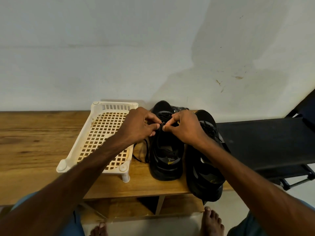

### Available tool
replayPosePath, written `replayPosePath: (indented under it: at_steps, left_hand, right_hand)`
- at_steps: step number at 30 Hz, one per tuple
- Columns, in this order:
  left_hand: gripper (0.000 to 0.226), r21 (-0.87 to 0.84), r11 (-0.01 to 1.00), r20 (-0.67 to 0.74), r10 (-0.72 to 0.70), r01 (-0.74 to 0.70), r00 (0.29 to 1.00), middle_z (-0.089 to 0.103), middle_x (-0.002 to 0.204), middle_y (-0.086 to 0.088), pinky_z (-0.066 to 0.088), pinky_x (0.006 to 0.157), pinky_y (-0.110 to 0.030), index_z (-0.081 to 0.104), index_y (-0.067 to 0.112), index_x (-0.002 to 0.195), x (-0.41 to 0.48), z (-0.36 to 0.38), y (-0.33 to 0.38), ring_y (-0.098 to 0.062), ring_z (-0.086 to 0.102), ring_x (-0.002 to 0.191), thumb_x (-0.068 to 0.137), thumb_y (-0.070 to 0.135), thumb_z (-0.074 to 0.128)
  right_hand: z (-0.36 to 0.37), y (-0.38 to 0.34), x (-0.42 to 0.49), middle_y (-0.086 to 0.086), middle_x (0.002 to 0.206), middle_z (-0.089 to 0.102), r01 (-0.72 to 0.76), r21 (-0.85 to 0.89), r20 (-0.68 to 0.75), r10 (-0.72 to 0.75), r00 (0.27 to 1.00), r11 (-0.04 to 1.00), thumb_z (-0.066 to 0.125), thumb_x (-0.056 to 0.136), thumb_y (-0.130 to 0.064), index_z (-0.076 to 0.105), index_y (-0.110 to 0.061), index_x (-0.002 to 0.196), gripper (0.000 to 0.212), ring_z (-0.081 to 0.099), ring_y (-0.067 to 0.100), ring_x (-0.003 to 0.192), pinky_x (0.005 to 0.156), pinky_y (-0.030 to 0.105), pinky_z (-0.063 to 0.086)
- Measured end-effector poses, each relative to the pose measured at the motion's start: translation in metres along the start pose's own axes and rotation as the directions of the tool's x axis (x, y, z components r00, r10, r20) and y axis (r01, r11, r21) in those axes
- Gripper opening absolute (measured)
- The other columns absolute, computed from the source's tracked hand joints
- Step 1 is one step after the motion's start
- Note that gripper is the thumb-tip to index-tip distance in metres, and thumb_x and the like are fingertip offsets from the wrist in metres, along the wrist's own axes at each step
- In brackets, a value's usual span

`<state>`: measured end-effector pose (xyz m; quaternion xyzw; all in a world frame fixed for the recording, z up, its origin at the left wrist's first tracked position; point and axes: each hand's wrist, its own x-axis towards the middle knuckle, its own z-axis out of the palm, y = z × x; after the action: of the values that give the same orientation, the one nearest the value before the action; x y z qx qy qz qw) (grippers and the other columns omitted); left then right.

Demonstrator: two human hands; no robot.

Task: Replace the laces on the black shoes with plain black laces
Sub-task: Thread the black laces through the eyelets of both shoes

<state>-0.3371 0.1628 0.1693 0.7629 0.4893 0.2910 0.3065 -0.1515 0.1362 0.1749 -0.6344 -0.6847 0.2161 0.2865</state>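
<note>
Both hands are working over the black shoe (166, 160) on the wooden table (34, 142). The left hand (138, 126) and right hand (185, 128) are each pinching the black lace (161, 124) tightly between thumb and fingertips, above the eyelets. Its loose end is trailing down beside a cream lattice rack (77, 136). The second black shoe (204, 176) is standing just beside the first.

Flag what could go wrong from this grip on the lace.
1. Left hand and right hand pinch the lace by fingertips only; it may slip.
2. The loose lace tail lies by the rack and could snag.
3. The outer shoe overhangs the bench edge; a tug might knock it off.
</note>
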Motion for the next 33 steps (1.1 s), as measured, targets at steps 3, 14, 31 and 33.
replayPosePath:
  at_steps: [3, 14, 31, 33]
  left_hand:
    - [0.008, 0.017, 1.0, -0.019, 0.001, 0.0, 1.0, 0.077, 0.079, 0.006, 0.06, 0.067, -0.023, 0.079, 0.02, 0.092, 0.0, -0.001, 0.001, -0.004, 0.072, 0.058, 0.09, 0.012, 0.076]
    - [0.013, -0.627, 0.773, -0.214, -0.289, 0.095, 0.933, 0.078, 0.098, -0.012, 0.063, 0.078, -0.033, 0.066, 0.003, 0.102, 0.009, -0.036, -0.001, -0.023, 0.078, 0.088, 0.099, 0.005, 0.054]
    - [0.018, 0.408, 0.885, 0.041, 0.226, -0.223, 0.973, 0.071, 0.086, 0.023, 0.047, 0.066, -0.019, 0.071, 0.038, 0.1, 0.001, -0.017, 0.002, 0.001, 0.065, 0.083, 0.082, 0.033, 0.071]
    - [0.016, 0.398, 0.895, 0.052, 0.198, -0.202, 0.979, 0.073, 0.089, 0.02, 0.053, 0.074, -0.026, 0.075, 0.037, 0.098, 0.0, -0.019, 0.0, -0.001, 0.067, 0.087, 0.082, 0.035, 0.075]
  right_hand:
    - [-0.007, 0.0, 0.0, 0.0, 0.097, 0.078, 0.01, -0.013, 0.05, -0.009, 0.999, 1.0, 0.084, 0.083, -0.025, 0.083, -0.014, 0.09, 0.013, 0.064, 0.004, 0.093, 0.064, -0.005, 0.036]
    - [-0.018, -0.001, 0.006, -0.004, 0.094, 0.076, 0.027, -0.106, 0.194, -0.006, 0.981, 0.994, 0.083, 0.085, -0.024, 0.081, -0.016, 0.092, 0.011, 0.069, 0.006, 0.086, 0.071, 0.016, 0.051]
    - [-0.038, 0.012, 0.008, -0.001, 0.077, 0.075, 0.039, 0.155, -0.063, -0.03, 0.998, 0.987, 0.072, 0.095, -0.03, 0.071, -0.016, 0.097, 0.014, 0.073, 0.009, 0.074, 0.071, 0.027, 0.058]
    - [-0.036, 0.011, 0.007, -0.003, 0.081, 0.074, 0.069, 0.086, -0.035, -0.066, 0.997, 0.994, 0.075, 0.092, -0.031, 0.072, -0.016, 0.096, 0.016, 0.071, 0.01, 0.076, 0.071, 0.026, 0.058]
